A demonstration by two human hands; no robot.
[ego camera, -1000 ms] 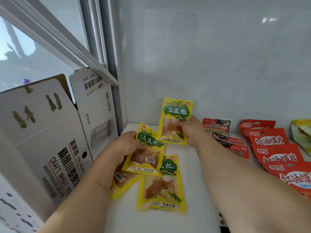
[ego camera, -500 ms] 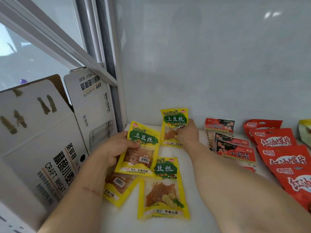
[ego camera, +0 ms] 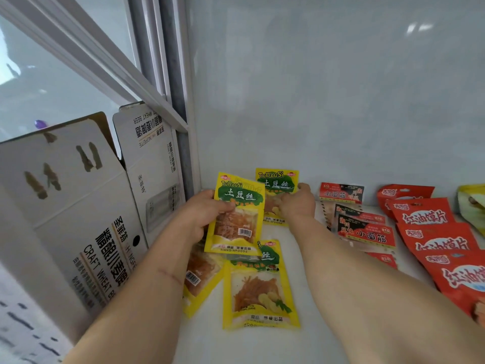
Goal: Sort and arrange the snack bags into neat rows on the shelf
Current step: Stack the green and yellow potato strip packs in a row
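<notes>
My left hand (ego camera: 200, 212) grips a yellow potato-strip bag (ego camera: 236, 222) by its left edge and holds it upright above the white shelf (ego camera: 309, 298). My right hand (ego camera: 296, 204) rests on a second yellow bag (ego camera: 275, 182) that leans against the back wall, fingers over its lower half. A third yellow bag (ego camera: 259, 287) lies flat in front. A fourth yellow bag (ego camera: 199, 279) lies partly under my left hand and the held bag.
A white beer carton (ego camera: 86, 219) with raised flaps stands at the left, close to my left forearm. Black-and-red gluten snack bags (ego camera: 364, 229) lie in a row right of my right hand. Red bags (ego camera: 435, 232) overlap further right. A yellowish bag (ego camera: 472, 206) sits at the far right edge.
My right hand has carried its yellow bag back and set it down against the wall. My left hand has raised and straightened its bag.
</notes>
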